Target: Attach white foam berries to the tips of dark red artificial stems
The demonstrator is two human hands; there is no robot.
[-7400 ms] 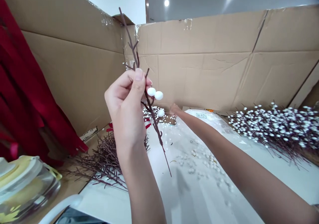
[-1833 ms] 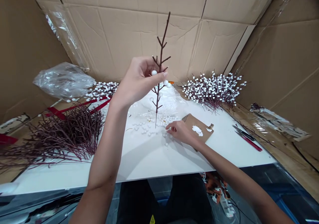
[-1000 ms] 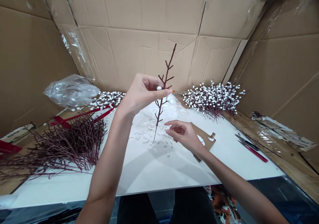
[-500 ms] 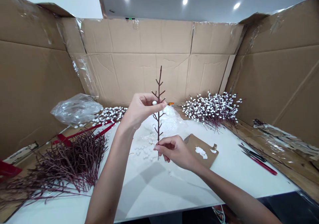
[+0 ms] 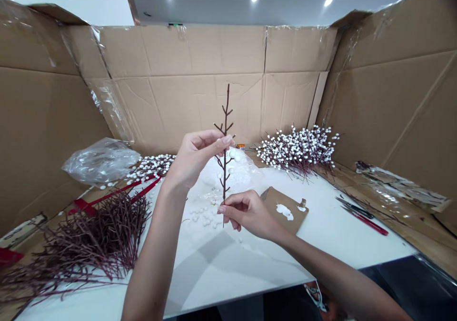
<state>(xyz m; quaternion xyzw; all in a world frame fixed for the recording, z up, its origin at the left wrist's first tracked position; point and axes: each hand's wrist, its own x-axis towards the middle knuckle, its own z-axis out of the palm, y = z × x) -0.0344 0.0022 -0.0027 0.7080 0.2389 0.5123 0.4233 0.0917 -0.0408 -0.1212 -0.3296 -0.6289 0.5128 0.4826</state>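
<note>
In front of me stands an upright dark brown artificial twig [image 5: 226, 116] with short side stubs. My left hand [image 5: 194, 156] is closed around its middle, thumb and fingers pinching the stem. Lower down, my right hand [image 5: 248, 214] pinches the bottom of the stem between thumb and fingers. White foam balls [image 5: 234, 155] show close to the twig's side stubs; I cannot tell whether each is on it or behind it. Loose white balls [image 5: 205, 217] lie on the table below.
Bare twigs [image 5: 103, 235] are heaped at left beside red ribbon [image 5: 84, 205]. White-berried twigs [image 5: 300, 149] lie back right. A cardboard piece [image 5: 294, 223] bears white paste [image 5: 284, 211]; tweezers [image 5: 367, 221] lie at right. Clear plastic bag [image 5: 102, 160] sits back left. Cardboard walls [image 5: 200, 54] enclose the table.
The view has swung slightly right. Both hands still grip the twig, which has risen a little in view. A white ball beside my left fingers is no longer visible there.
</note>
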